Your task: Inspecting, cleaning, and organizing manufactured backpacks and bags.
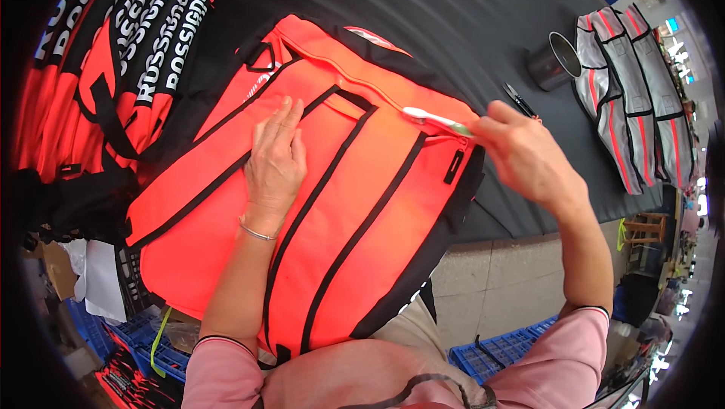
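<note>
A bright orange-red backpack [355, 205] with black trim lies across the table's front edge, straps facing up. My left hand [277, 154] rests flat on its left shoulder strap, fingers stretched out. My right hand [527, 151] is closed round the handle of a toothbrush [438, 120], white with a green part near the fingers. The brush head touches or nearly touches the bag's upper edge, beside the zipper seam. A zipper pull [454, 166] hangs just below the brush. The black webbing grab loop [355, 99] sits between the two hands.
On the black-covered table [423, 1] stand a dark metal cup [555, 61] and, beside it, small black-handled snips [519, 98]. Grey panels with orange stripes [633, 99] lie at the right. Several red-and-black bags [143, 54] are stacked at left. Blue crates [502, 352] sit below.
</note>
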A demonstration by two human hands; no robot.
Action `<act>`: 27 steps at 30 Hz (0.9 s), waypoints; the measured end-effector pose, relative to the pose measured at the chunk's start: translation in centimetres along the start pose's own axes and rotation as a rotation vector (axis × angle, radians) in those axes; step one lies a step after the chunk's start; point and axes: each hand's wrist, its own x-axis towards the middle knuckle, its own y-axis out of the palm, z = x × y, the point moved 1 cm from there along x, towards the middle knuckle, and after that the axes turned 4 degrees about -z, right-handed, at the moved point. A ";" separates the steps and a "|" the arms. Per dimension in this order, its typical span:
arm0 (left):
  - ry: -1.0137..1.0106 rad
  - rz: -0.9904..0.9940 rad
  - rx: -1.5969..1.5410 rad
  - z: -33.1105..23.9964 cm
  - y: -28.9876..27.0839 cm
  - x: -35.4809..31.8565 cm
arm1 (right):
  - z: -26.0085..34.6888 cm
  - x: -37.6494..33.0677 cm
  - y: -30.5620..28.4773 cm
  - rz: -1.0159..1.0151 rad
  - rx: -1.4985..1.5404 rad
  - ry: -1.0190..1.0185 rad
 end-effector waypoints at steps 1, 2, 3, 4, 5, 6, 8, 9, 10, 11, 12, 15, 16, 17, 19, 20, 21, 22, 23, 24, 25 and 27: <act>-0.023 -0.002 -0.018 0.0 0.1 0.0 | 0.2 -0.2 0.0 -0.041 0.063 -0.061; -0.020 -0.008 -0.016 -0.1 0.1 0.0 | 0.0 -0.3 0.0 0.001 0.066 0.017; -0.012 -0.016 -0.003 -0.1 0.1 0.0 | 0.1 -0.1 0.4 -0.026 0.081 -0.038; -0.003 -0.012 0.009 -0.1 0.1 0.1 | 0.3 0.0 1.2 0.054 0.056 0.017; 0.006 -0.028 0.015 -0.1 0.0 0.1 | 0.5 0.6 1.9 0.028 0.018 -0.068; 0.011 -0.025 0.007 -0.2 -0.1 0.1 | 0.3 0.6 2.2 -0.065 0.015 -0.080; 0.022 -0.014 -0.003 -0.1 -0.2 0.2 | -0.2 0.1 2.4 -0.010 0.066 -0.096; 0.021 -0.024 -0.010 -0.1 -0.2 0.2 | -0.8 -0.9 1.9 0.061 -0.011 -0.075; 0.008 -0.015 -0.017 -0.1 -0.2 0.2 | -1.2 -2.2 1.1 0.029 0.026 -0.139; 0.009 -0.033 -0.029 -0.1 -0.3 0.1 | -1.8 -3.8 0.3 0.084 0.013 -0.068; 0.009 -0.034 -0.020 0.0 -0.2 0.1 | -2.4 -5.2 -0.5 0.115 -0.003 -0.018; 0.022 -0.042 -0.015 0.0 0.0 0.1 | -5.5 -8.7 -2.2 -0.086 0.199 -0.018; 0.026 -0.047 -0.018 0.0 0.0 0.0 | -6.8 -9.8 -2.3 -0.176 0.232 0.126; 0.022 -0.052 -0.009 0.0 0.0 0.0 | -8.5 -10.3 -1.6 -0.325 0.237 0.218; 0.051 -0.045 -0.050 -0.2 -0.7 -0.3 | -12.5 -11.2 0.8 -0.568 0.170 0.360; 0.056 -0.057 -0.046 -0.4 -1.4 -0.6 | -14.6 -11.9 2.0 -0.648 0.106 0.483; 0.075 -0.004 -0.104 -0.8 -2.4 -1.3 | -16.6 -12.5 3.3 -0.660 0.101 0.427; 0.077 0.076 -0.151 -1.3 -3.6 -2.1 | -18.4 -13.2 4.5 -0.676 0.018 0.510; 0.033 0.161 -0.277 -1.7 -5.5 -3.1 | -19.9 -13.7 5.5 -0.677 -0.063 0.679; -0.080 0.307 -0.373 -2.2 -7.5 -4.3 | -20.7 -14.0 6.3 -0.698 -0.047 0.584; -0.064 0.369 -0.440 -3.0 -9.9 -5.8 | -21.0 -14.2 6.9 -0.662 -0.190 0.638; -0.097 0.527 -0.398 -5.0 -14.3 -9.2 | -19.7 -13.9 7.2 -0.566 -0.525 0.749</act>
